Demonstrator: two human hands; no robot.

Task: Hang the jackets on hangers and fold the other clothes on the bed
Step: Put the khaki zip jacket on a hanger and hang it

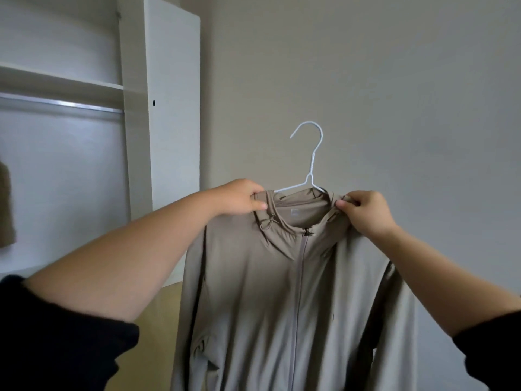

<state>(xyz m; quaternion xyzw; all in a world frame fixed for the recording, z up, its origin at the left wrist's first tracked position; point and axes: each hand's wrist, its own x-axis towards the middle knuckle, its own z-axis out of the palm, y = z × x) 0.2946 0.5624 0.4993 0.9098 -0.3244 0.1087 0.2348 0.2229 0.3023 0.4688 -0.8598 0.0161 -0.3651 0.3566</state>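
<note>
A beige zip-up jacket (296, 292) hangs in front of me in mid-air, zipped closed, on a white wire hanger (310, 159) whose hook rises above the collar. My left hand (242, 197) pinches the jacket's left shoulder near the collar. My right hand (366, 211) pinches the right shoulder at the same height. The hanger's lower arms are hidden inside the jacket.
An open white wardrobe (160, 108) stands at the left, with a shelf (56, 80) and a metal clothes rail (62, 104) under it. A brownish garment (5, 204) shows at the far left edge. A plain grey wall (394, 80) is behind the jacket.
</note>
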